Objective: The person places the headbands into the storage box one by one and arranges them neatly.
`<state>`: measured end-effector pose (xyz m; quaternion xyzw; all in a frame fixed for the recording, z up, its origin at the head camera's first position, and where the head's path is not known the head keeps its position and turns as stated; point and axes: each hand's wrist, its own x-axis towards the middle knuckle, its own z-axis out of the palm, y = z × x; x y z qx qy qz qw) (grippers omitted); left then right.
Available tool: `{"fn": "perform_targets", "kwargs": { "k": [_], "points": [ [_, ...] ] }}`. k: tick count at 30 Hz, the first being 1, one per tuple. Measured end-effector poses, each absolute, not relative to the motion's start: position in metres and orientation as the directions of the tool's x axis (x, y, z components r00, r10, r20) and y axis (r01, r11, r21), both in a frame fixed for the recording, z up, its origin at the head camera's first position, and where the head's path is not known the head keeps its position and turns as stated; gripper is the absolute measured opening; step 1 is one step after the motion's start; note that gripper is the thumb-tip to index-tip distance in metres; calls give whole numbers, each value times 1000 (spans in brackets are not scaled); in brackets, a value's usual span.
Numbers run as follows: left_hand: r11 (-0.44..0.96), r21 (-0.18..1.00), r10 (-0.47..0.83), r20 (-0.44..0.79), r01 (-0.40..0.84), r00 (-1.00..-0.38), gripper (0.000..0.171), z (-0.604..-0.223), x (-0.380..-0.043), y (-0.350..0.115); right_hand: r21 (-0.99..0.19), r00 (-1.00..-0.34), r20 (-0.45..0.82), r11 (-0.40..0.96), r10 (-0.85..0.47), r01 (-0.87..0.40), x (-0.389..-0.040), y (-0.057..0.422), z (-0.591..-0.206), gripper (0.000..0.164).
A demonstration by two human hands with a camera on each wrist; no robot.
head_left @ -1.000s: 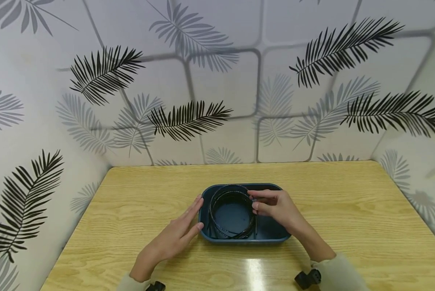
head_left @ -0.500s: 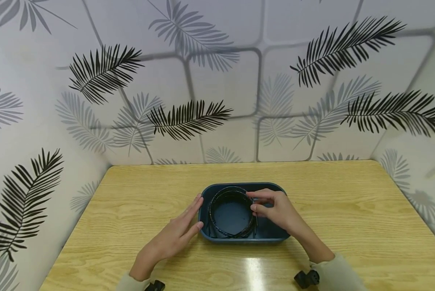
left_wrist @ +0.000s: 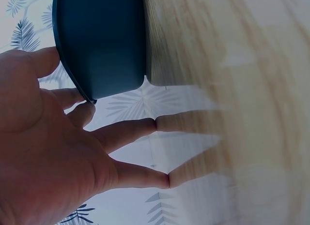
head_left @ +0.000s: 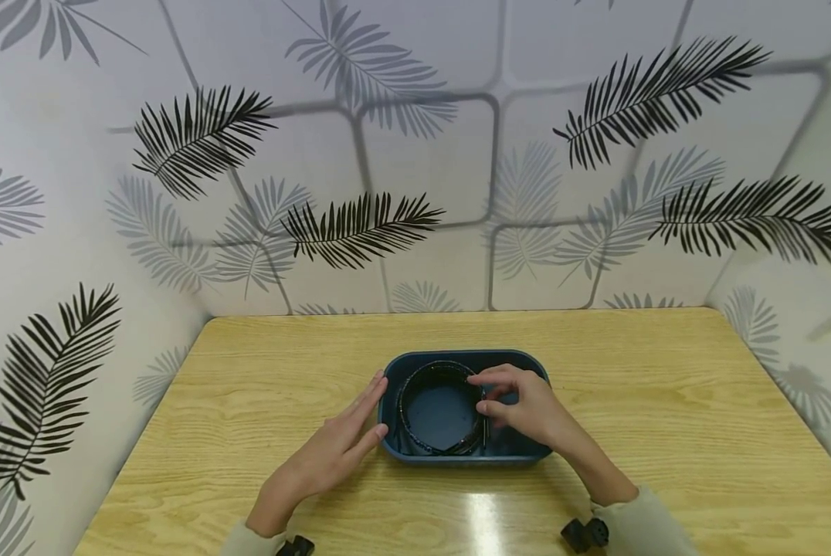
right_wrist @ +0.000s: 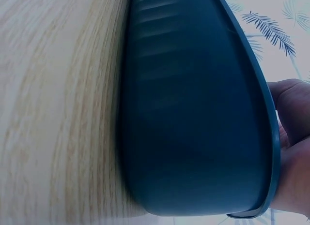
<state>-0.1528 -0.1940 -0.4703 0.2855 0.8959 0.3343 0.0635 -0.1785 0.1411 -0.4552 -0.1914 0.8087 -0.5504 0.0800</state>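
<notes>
A dark blue oblong tray [head_left: 520,461] with rounded ends stands on the table. Inside its left and middle part lies a coil of thin, shiny black cord [head_left: 403,413], its loops nearly flat together. My left hand [head_left: 325,455] rests its fingertips and thumb against the tray's left end, fingers fairly straight. Over the tray's right part is my right hand [head_left: 530,405], with curled index finger and thumb at the coil's right edge. In the right wrist view the tray wall [right_wrist: 193,113] hides those fingertips. The left wrist view shows the left hand [left_wrist: 53,142] at the tray rim.
The wood-grain table [head_left: 283,355] extends around the tray on all sides. Behind it rises a pale wall [head_left: 429,170] printed with leaves. Small black devices, such as the right wrist camera [head_left: 585,534], are worn at both wrists.
The coil's raised loops have settled lower in the tray and closer together. My right hand has moved slightly down with them, still at the coil's right edge. The left hand keeps its place.
</notes>
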Motion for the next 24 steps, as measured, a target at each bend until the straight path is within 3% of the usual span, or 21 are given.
{"fn": "perform_targets", "kwargs": {
  "k": [12, 20, 24],
  "points": [
    [610, 651, 554, 57, 452, -830, 67, -473, -156, -199, -940, -931, 98, 274, -350, -202, -183, 143, -457, 34],
    [601, 667, 555, 49, 441, -831, 62, -476, -158, -202, -929, -952, 227, 246, -207, -275, -183, 165, -461, 33],
    [587, 688, 561, 35, 427, -827, 62, -475, -161, -205, -895, -943, 319, 294, -100, -334, -180, 189, -462, 30]
  ]
}}
